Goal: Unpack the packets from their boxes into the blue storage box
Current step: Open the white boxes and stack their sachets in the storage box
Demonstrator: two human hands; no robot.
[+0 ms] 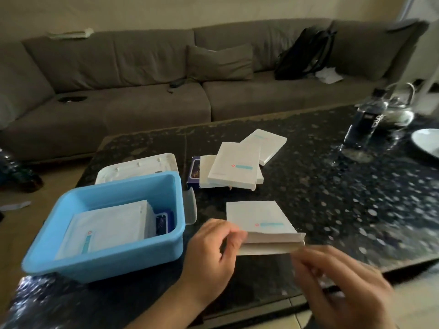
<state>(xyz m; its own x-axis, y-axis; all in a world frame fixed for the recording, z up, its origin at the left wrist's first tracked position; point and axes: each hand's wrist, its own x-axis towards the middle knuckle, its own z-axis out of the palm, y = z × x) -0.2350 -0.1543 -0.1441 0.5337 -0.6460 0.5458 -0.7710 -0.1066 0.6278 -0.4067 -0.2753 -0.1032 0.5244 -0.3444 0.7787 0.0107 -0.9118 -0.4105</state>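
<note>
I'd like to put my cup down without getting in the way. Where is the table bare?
The widest bare patch of table lies between the stacked boxes, the bottle and the box that the left hand grips. It is crowded from the blue box and its lid across to the stacked boxes.

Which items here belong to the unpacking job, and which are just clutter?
Job: blue storage box, packets inside it, held white box, stacked white boxes, left hand, right hand.
Clutter: water bottle, glass teapot, plate, backpack.
</note>
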